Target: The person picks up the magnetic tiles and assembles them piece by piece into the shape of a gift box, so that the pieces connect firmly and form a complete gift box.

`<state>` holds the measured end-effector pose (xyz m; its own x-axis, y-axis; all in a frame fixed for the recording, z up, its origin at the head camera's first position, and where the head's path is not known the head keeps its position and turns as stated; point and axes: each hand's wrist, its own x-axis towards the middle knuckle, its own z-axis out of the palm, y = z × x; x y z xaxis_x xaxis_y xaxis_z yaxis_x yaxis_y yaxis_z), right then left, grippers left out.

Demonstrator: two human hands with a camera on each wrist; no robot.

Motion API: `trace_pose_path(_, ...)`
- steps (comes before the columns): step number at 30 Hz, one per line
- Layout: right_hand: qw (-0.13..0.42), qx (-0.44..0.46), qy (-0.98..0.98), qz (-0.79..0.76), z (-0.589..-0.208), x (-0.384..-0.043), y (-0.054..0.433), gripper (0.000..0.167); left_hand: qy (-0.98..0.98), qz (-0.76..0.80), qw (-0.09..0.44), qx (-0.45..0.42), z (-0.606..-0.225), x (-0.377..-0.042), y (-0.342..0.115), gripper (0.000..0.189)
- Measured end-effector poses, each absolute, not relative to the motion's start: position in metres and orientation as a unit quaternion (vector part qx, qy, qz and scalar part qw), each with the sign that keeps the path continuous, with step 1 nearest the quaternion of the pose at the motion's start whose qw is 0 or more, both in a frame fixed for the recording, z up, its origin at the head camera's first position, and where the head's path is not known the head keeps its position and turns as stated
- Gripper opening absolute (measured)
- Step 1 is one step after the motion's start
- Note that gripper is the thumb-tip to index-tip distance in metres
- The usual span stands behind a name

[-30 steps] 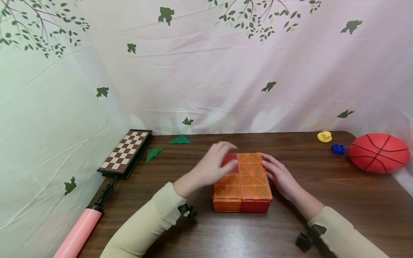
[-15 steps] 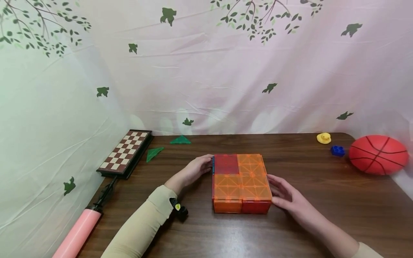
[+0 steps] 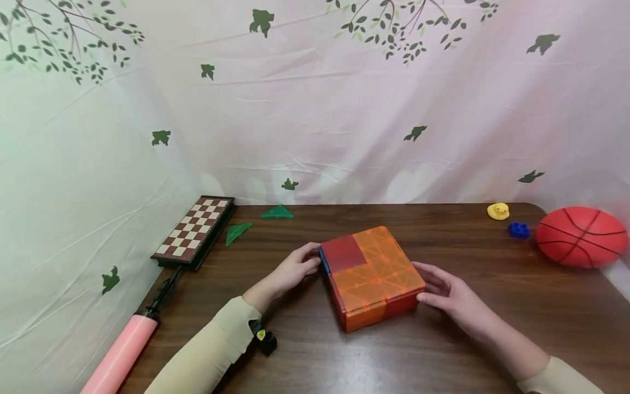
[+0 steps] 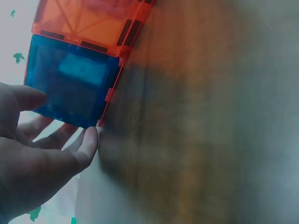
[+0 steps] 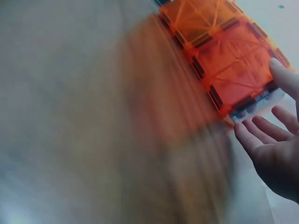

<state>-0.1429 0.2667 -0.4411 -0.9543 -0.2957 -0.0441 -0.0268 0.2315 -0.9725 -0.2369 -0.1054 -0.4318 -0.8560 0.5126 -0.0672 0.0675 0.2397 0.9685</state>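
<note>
A low, square box of translucent magnetic tiles (image 3: 376, 282) is between my hands, turned at an angle on the table. Its top has one red tile at the far left, the rest orange; the near side is orange and red. My left hand (image 3: 290, 270) holds the left side, where a blue tile (image 4: 72, 81) shows in the left wrist view, with fingertips along its edge. On the opposite side my right hand (image 3: 460, 301) grips the near right corner, thumb toward the front. In the right wrist view its fingertips reach the lower edge of a red-orange tile (image 5: 238, 63).
Two green triangular tiles (image 3: 238, 233) lie at the back left, near a folding chessboard (image 3: 194, 227) and a pink hand pump (image 3: 125, 350). At the back right are a yellow rubber duck (image 3: 499, 211), a blue toy brick (image 3: 519, 230) and a red, basketball-patterned ball (image 3: 581, 237).
My left hand has moved from above the box to its left side, and my right hand has slid nearer along the right side. The box has turned counterclockwise.
</note>
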Motion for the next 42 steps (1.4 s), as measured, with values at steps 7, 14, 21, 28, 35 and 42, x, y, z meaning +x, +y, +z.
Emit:
trace_pose_path(7, 0.108, -0.061, 0.744, -0.657, -0.44, -0.165, 0.276, 0.062, 0.778, 0.581, 0.166, 0.171, -0.428, -0.196, -0.114, 0.042)
trace_pose_path(14, 0.104, -0.042, 0.744, -0.659, -0.436, -0.173, 0.278, 0.056, 0.759, 0.617, 0.158, 0.137, -0.422, -0.154, -0.111, 0.038)
trace_pose_path(21, 0.1, 0.018, 0.714, -0.693, -0.421, -0.134, 0.251, 0.067, 0.702, 0.687, 0.159, 0.099, -0.417, -0.174, -0.103, 0.044)
trace_pose_path(28, 0.1, 0.009, 0.69, -0.717, -0.417, -0.101, 0.209, 0.07, 0.648, 0.715, 0.227, 0.132, -0.423, -0.205, -0.097, 0.058)
trace_pose_path(35, 0.088, -0.003, 0.704, -0.705, -0.422, -0.102, 0.196, 0.081, 0.656, 0.701, 0.25, 0.126, -0.425, -0.194, -0.087, 0.063)
trace_pose_path(42, 0.107, -0.018, 0.713, -0.693, -0.424, -0.118, 0.209, 0.075, 0.649, 0.731, 0.196, 0.084, -0.424, -0.167, -0.073, 0.064)
